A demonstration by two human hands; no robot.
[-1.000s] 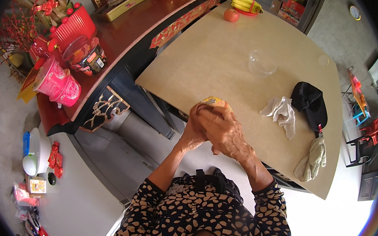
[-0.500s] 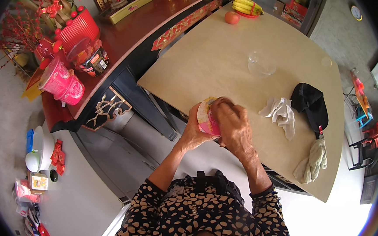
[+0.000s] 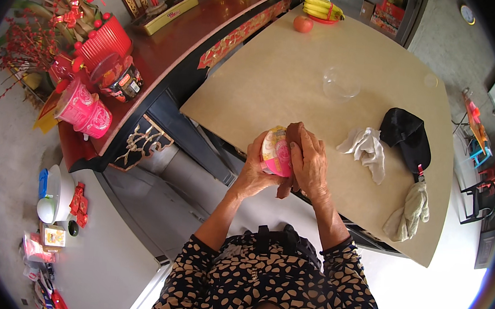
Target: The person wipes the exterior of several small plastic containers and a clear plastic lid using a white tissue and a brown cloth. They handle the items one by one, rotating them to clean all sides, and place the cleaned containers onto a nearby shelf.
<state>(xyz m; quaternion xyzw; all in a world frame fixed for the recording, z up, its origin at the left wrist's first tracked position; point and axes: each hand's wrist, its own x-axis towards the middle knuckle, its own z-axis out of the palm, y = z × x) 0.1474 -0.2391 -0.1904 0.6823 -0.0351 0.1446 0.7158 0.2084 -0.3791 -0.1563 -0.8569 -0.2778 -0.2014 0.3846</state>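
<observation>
Just off the near edge of the table [image 3: 246, 85], my left hand [image 3: 250, 175] is wrapped round the side of a small round container [image 3: 276, 152], pink with a white and yellow pattern. Between my right hand [image 3: 311, 163] and the container is a brown cloth [image 3: 292, 136], which the fingers press to its right side. One end of the cloth hangs below the hand. A crumpled white cloth [image 3: 365, 151] lies on the table to the right, beside a black cap [image 3: 405, 137] and a pale glove [image 3: 409, 212].
A clear plastic bowl [image 3: 341, 85] stands farther back on the table, with a red round fruit [image 3: 303, 24] and bananas [image 3: 323, 9] at the far edge. To the left, a dark red altar table [image 3: 163, 45] carries pink cups [image 3: 84, 108] and a plant.
My right hand has shifted slightly, and the brown cloth shows clearly now. The container has turned so that more of its pink patterned face is seen.
</observation>
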